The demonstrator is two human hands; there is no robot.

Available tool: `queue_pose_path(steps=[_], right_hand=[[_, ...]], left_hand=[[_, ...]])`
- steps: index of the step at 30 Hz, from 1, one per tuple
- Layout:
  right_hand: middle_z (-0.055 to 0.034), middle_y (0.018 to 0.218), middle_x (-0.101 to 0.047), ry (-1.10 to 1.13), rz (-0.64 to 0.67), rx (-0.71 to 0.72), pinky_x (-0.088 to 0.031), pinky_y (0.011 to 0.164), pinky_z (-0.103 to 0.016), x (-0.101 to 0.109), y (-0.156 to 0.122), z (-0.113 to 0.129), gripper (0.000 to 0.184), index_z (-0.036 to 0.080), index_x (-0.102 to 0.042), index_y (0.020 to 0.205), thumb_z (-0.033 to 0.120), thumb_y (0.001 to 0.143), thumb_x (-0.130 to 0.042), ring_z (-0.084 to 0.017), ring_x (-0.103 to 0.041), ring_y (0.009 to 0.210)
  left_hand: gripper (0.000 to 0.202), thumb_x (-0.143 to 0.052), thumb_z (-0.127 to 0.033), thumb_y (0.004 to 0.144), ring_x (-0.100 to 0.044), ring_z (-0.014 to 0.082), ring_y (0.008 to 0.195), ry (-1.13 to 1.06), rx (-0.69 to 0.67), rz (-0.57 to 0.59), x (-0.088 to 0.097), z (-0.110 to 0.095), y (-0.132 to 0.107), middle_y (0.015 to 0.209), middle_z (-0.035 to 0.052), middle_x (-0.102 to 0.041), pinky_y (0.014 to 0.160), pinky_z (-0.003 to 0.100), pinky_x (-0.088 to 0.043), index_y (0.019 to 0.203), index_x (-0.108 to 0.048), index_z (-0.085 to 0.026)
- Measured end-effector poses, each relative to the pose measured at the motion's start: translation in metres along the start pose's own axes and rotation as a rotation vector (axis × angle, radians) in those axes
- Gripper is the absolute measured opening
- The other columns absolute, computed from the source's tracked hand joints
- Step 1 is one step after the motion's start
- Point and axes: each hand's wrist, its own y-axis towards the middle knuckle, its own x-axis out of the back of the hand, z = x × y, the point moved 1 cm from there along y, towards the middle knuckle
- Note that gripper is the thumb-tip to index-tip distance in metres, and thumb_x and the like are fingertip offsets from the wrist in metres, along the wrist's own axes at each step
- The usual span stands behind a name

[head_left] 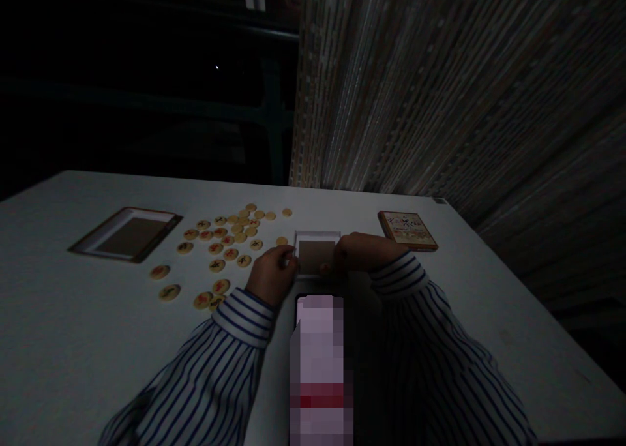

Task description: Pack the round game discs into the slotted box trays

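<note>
Both my hands rest at a small white-rimmed box with a brown inside, at the middle of the white table. My left hand is closed at the box's left edge, fingers pinched against it. My right hand grips the right edge, fingers curled. Several round yellow game pieces with red or black marks lie scattered just left of the box. Striped sleeves cover both forearms.
A shallow brown-rimmed tray or lid lies at the far left. A printed brown box sits at the right. A blurred upright object stands close in front of me. Stacked sheets form a wall behind.
</note>
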Motion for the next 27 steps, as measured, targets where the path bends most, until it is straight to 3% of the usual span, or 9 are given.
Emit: queue_pose_path(steps=[7, 19, 27], right_hand=[[-0.0108, 0.081, -0.069, -0.018, -0.019, -0.018, -0.04, 0.052, -0.023, -0.0026, 0.0023, 0.0, 0.021, 0.016, -0.071, 0.084, 0.022, 0.068, -0.058, -0.018, -0.062, 0.068], [-0.0105, 0.088, -0.069, -0.066, 0.029, -0.028, -0.043, 0.059, -0.024, -0.0008, 0.0002, 0.0021, 0.025, 0.017, -0.07, 0.09, 0.023, 0.072, -0.054, -0.019, -0.063, 0.074], [-0.0067, 0.084, -0.069, -0.054, -0.063, 0.017, -0.041, 0.058, -0.023, 0.001, 0.0013, 0.0016, 0.024, 0.021, -0.07, 0.089, 0.024, 0.072, -0.052, -0.017, -0.062, 0.073]], left_hand=[[0.03, -0.049, -0.025, 0.074, -0.063, 0.0176, 0.078, -0.003, -0.003, 0.002, 0.0018, -0.0022, -0.0007, 0.087, 0.0072, -0.068, 0.075, 0.029, -0.049, 0.097, -0.064, -0.014], [0.03, -0.049, -0.026, 0.074, -0.063, 0.0176, 0.076, -0.008, -0.008, 0.013, 0.0, 0.0006, 0.0002, 0.087, 0.0069, -0.068, 0.074, 0.03, -0.049, 0.097, -0.064, -0.015], [0.03, -0.05, -0.026, 0.074, -0.063, 0.0171, 0.074, 0.001, -0.008, 0.004, 0.0028, -0.0028, -0.0007, 0.086, 0.007, -0.068, 0.073, 0.03, -0.049, 0.096, -0.064, -0.014]])
